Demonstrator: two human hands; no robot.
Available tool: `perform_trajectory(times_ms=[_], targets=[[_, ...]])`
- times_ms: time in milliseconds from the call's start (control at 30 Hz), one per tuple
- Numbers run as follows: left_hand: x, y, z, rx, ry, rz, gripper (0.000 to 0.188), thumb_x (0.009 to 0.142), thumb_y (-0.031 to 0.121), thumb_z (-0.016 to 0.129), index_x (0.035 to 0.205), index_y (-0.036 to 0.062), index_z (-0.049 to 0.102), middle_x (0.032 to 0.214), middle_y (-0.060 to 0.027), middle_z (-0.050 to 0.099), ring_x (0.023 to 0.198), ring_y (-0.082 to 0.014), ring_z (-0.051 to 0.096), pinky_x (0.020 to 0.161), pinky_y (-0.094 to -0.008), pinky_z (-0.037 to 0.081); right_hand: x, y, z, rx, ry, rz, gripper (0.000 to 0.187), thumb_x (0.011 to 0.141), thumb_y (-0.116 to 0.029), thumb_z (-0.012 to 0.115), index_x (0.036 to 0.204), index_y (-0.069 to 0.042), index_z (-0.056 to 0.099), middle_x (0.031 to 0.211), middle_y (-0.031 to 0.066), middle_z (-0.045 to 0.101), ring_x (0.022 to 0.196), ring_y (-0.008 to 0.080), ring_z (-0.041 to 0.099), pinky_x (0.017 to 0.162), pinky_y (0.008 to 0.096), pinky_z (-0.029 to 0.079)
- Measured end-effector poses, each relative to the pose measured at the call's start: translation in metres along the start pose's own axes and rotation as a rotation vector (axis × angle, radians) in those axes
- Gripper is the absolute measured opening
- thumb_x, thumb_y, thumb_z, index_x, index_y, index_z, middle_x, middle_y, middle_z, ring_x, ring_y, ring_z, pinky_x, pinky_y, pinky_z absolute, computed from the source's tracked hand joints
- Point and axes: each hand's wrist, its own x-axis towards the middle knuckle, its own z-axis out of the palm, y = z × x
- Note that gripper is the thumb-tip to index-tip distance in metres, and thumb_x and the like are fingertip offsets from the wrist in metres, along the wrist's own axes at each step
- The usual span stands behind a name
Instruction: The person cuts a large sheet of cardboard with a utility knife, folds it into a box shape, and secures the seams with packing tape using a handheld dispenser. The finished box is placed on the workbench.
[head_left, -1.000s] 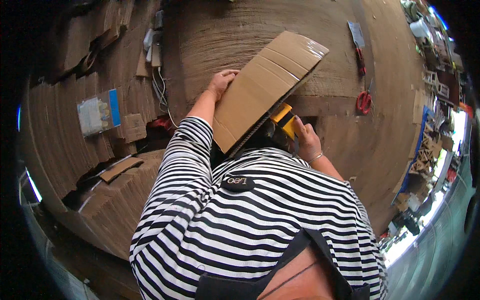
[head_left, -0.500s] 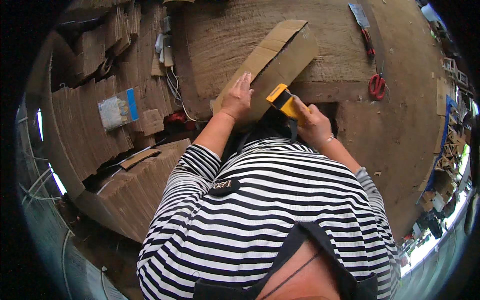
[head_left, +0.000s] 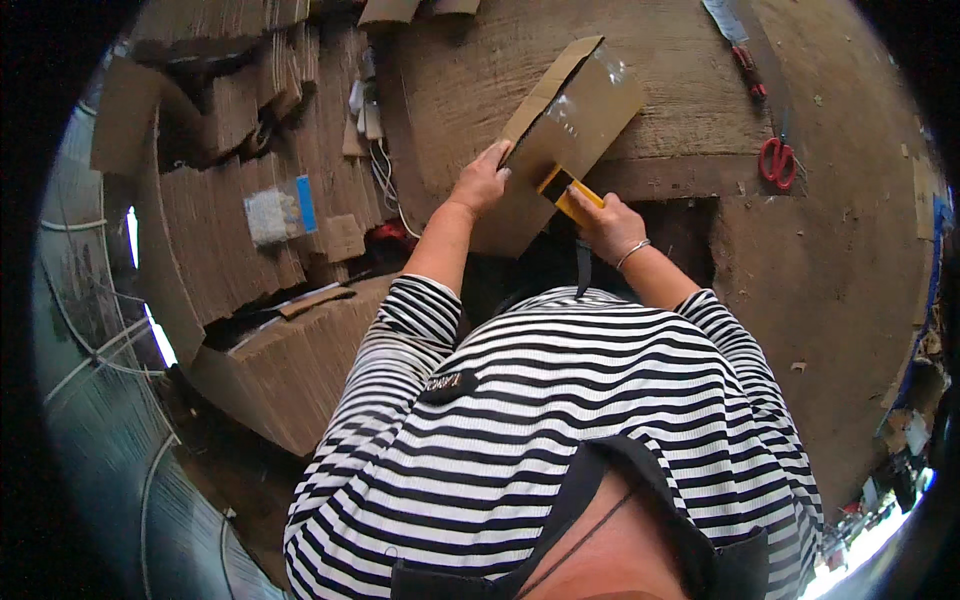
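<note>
A long brown cardboard box (head_left: 590, 122) lies aslant on the worktable in front of me, with shiny patches and pale marks on its side. My left hand (head_left: 481, 183) is closed on the box's upper edge at its near left part, beside a narrow raised flap (head_left: 545, 88). In my right hand (head_left: 614, 228) is a yellow hand tool (head_left: 580, 203) with a black part at its head; its exact kind I cannot make out. The tool's head is at the near side of the box, touching or very close to it.
Red-handled scissors (head_left: 777, 165) and a red-handled blade tool (head_left: 746, 68) lie at the right. Stacks of cardboard sheets (head_left: 215, 225) fill the left, with a clear bag with a blue strip (head_left: 276, 214) on them. A white cable (head_left: 388, 182) runs nearby.
The box has tilted, so more of its marked side shows. My left hand went from lying flat on top to gripping the edge. The yellow tool has come up against the side.
</note>
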Motion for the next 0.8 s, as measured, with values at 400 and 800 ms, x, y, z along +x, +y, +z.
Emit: perform_trajectory(times_ms=[400,800], targets=[[0.081,0.001,-0.019,0.363,0.081,-0.433,0.073,0.089,0.074,0.034,0.117,0.0115,0.061,0.115,-0.0190,0.066,0.107,-0.0379,0.063,0.089,-0.0481,0.050,0.006,-0.021,-0.040,0.051,0.022,-0.082,0.071,0.076,-0.025,0.074,0.139,-0.037,0.046,0.087,0.0109,0.051,0.067,0.0296,0.060,0.057,0.0404,0.052],[0.164,-0.190,-0.064,0.196,0.112,-0.520,0.074,0.088,0.077,0.025,0.122,0.0201,0.059,0.121,-0.0180,0.063,0.114,-0.0414,0.057,0.094,-0.0524,0.044,0.080,-0.042,-0.017,0.104,0.127,-0.172,0.074,0.072,-0.016,0.075,0.139,-0.036,0.050,0.078,0.0100,0.048,0.063,0.0280,0.057,0.053,0.0382,0.050]])
